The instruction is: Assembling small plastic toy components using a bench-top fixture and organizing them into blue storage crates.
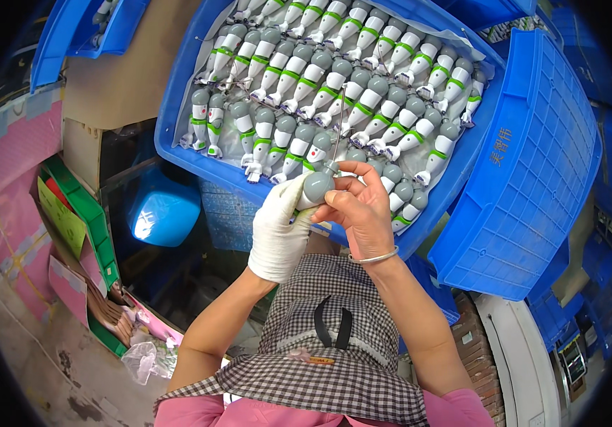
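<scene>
My left hand (277, 238), in a white glove, is closed around a small white figure with a round grey head (317, 186); the glove hides most of its body. My right hand (367, 224) is bare, with a bracelet at the wrist. Its thumb presses against the grey head while its bent fingers pinch a thin metal rod (339, 128) that points away from me over the box. Just beyond both hands is a blue plastic box (169, 135), where rows of similar figures (299, 146) with green bands lie on white lining.
A large blue crate (523, 171) stands tilted at the right. On the left are a bright blue bin (167, 206), a green tray (89, 203) holding flat pieces, and brown cardboard (103, 85). My checked apron (320, 299) lies close below my hands.
</scene>
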Motion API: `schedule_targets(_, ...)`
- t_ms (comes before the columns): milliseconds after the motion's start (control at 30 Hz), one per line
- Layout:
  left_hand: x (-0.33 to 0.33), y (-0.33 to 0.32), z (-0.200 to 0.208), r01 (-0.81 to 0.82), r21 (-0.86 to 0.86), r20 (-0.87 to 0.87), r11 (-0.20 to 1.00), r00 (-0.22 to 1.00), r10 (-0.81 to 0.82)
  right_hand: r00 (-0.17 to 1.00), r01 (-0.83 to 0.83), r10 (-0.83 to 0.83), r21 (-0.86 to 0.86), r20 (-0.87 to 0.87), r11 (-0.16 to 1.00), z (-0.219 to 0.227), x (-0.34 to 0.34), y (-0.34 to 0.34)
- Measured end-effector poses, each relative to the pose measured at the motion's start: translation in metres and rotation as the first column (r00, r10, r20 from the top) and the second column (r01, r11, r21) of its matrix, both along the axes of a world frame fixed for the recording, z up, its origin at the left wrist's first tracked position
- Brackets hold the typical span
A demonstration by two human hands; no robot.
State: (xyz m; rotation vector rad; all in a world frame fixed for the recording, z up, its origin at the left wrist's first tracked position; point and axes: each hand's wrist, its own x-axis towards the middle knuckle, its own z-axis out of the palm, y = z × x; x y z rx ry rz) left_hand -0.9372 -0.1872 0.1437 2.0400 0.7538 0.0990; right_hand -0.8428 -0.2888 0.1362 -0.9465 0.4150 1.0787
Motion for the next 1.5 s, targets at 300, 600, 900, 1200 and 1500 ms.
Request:
schedule_targets(300,0.000,-0.006,0.001,0.036,0.005,-0.042,0.999,0.998,-0.036,1.000,-0.008,0.008,-0.005,-0.021,1.000,0.001,0.003,-0.008)
schedule_targets(600,0.002,-0.012,0.000,0.049,0.049,-0.047,0.998,0.998,-0.046,0.999,0.029,-0.029,0.008,-0.023,1.000,-0.002,0.000,-0.015)
schedule_targets(900,0.004,-0.016,0.000,0.078,0.060,-0.058,0.995,0.996,-0.074,0.998,0.050,-0.050,-0.008,-0.024,0.999,-0.004,-0.001,-0.021)
schedule_targets(1200,0.004,-0.016,0.000,0.080,0.038,-0.067,0.996,0.995,-0.078,0.998,0.049,-0.049,-0.014,-0.028,0.999,-0.006,-0.001,-0.021)
schedule_targets(1500,0.005,-0.019,-0.002,0.069,0.056,-0.087,0.996,0.994,-0.064,0.997,0.075,-0.075,-0.017,-0.010,0.997,-0.009,-0.002,-0.022)
